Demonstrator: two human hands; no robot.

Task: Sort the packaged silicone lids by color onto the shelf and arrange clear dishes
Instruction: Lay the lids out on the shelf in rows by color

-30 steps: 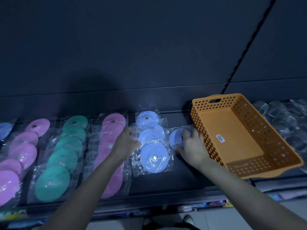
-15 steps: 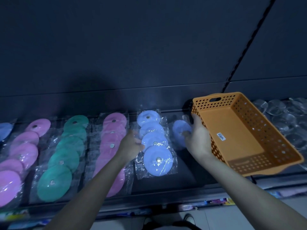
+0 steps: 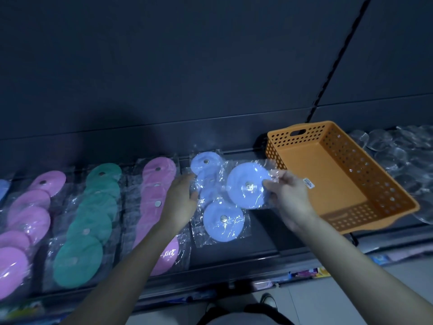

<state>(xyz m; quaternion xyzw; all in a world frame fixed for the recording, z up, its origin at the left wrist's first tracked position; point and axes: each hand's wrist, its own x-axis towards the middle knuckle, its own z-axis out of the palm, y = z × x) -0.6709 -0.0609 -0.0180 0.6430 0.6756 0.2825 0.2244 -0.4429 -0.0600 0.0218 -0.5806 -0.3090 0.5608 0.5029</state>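
Note:
My right hand (image 3: pixel 288 198) pinches the plastic wrap of a blue packaged lid (image 3: pixel 248 184) and holds it lifted over the row of blue lids (image 3: pixel 222 221) on the dark shelf (image 3: pixel 264 245). My left hand (image 3: pixel 181 200) rests flat, fingers spread, against the left edge of that blue row. To the left lie rows of pink lids (image 3: pixel 157 191), green lids (image 3: pixel 89 221) and more pink lids (image 3: pixel 28 216). Clear dishes (image 3: pixel 398 158) are piled at the far right.
An empty orange perforated basket (image 3: pixel 365 195) sits on the shelf right of my right hand, between the lids and the dishes. The dark back panel (image 3: pixel 210 66) rises behind. A bare patch of shelf lies between the blue row and the basket.
My right hand has picked up the blue lid that lay beside the basket and raised it over the blue row. My left hand stayed against the row's left side.

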